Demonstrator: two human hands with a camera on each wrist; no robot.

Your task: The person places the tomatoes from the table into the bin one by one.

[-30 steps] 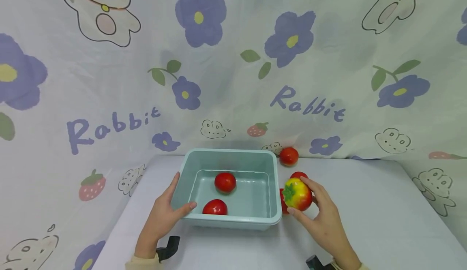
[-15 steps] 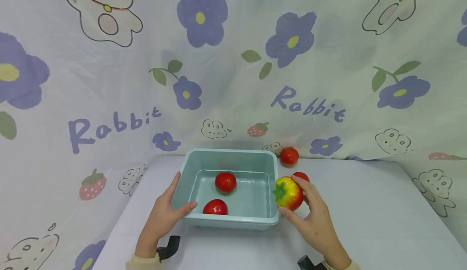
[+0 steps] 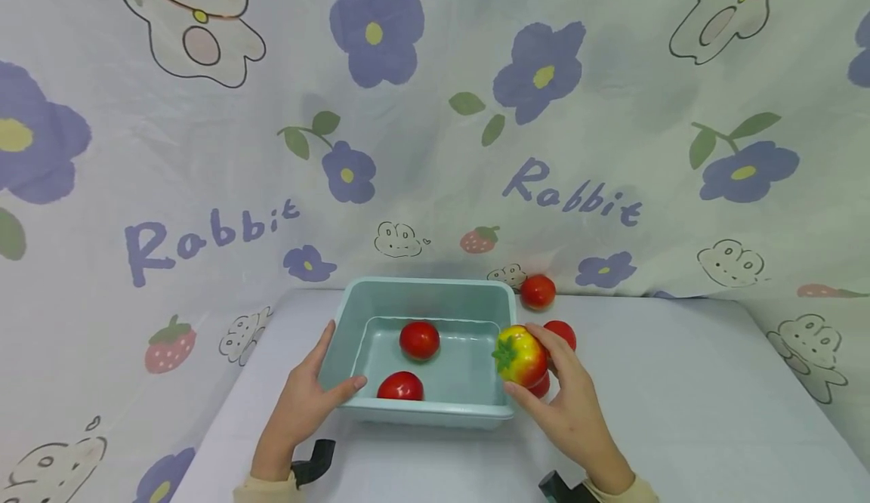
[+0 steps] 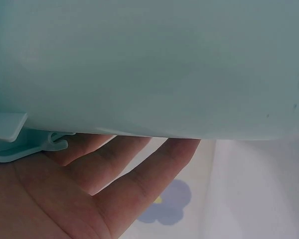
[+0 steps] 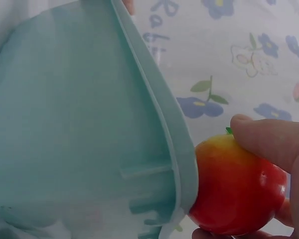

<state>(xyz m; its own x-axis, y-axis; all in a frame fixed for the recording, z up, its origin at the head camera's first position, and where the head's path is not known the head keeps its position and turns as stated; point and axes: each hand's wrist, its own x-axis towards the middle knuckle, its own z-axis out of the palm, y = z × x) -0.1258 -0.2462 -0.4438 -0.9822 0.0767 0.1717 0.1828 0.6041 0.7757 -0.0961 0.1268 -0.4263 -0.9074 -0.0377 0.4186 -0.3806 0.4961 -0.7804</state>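
Rabbit-print cloth (image 3: 435, 140) behind wht table (image 3: 680, 390). Head: R hand (image 3: 569, 401) pinches yel/red fruit (image 3: 522, 356) at R edge of bin (image 3: 435, 408); L hand (image 3: 302, 399) spread wide, touching bin's L side. L wrist: straight fingers (image 4: 147, 181) against bin. R wrist: fruit btwn thumb (image 5: 269, 138) & fingers, just beside rim (image 5: 182, 149).

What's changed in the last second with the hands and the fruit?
The right hand has carried the yellow-and-red fruit leftward, to the right rim of the bin. Nothing was released. The left hand still holds the bin, and both red tomatoes inside stayed put.
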